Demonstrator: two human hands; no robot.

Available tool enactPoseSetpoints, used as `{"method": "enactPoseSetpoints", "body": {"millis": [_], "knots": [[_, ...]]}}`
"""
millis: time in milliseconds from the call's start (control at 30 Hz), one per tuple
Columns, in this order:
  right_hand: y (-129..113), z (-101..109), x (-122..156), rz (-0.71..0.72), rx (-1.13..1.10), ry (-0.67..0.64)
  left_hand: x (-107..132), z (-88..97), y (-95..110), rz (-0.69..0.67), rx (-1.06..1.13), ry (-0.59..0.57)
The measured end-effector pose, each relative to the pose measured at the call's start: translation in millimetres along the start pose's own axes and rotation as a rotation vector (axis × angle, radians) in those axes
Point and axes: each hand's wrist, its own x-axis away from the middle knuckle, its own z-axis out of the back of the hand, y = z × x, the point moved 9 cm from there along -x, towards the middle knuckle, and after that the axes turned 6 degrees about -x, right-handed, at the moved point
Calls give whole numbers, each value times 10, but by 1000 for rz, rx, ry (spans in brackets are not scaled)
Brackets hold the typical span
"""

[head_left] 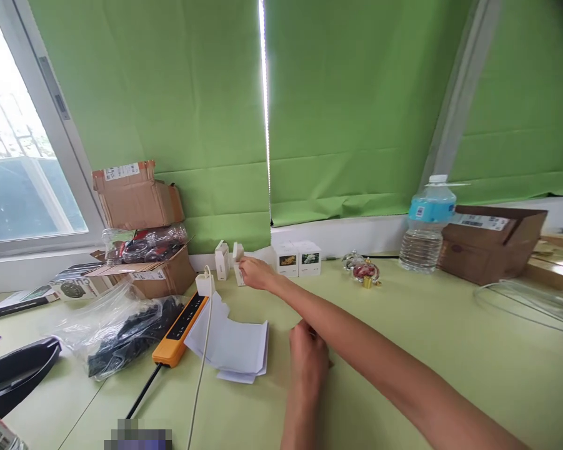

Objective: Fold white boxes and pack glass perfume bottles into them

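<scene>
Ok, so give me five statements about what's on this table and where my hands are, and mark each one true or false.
1. The right hand is at a small white box near the back of the table. True.
2. The water bottle stands left of a brown cardboard box. True.
3. The left hand is gripping the water bottle. False: it is lower in the picture than the right hand, well away from the bottle; whether it holds anything is hidden.
4. The power strip is blue all over. False: it is orange and black.
5. White papers lie beside the power strip. True.
</scene>
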Motion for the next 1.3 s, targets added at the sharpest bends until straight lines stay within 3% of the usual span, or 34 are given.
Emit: {"method": "enactPoseSetpoints", "body": {"millis": [167, 300, 400, 533, 633, 767, 933, 1000, 1167, 1300], "knots": [[-12, 290, 809, 128, 44, 30, -24, 36, 61, -74, -135, 72], [240, 462, 1550, 104, 51, 104, -48, 42, 71, -102, -230, 90], [535, 507, 2144, 17, -17, 187, -32, 23, 87, -116, -292, 78], [761, 337, 2718, -76, -35, 103, 4, -3, 121, -119, -347, 72], [782, 315, 2831, -125, -41, 103, 27, -17, 152, -118, -365, 72], [714, 370, 2748, -108, -34, 125, 77, -15, 207, -114, -400, 100], [573, 646, 2824, -9, -2, 239, 268, -45, 522, -377, -664, 267], [469, 799, 2909, 34, 3, 296, 321, -80, 570, -410, -769, 294], [200, 1067, 3032, 120, -19, 348, 340, -100, 595, -380, -780, 245], [241, 1165, 3037, 166, -72, 372, 325, -88, 582, -318, -683, 167]]}}
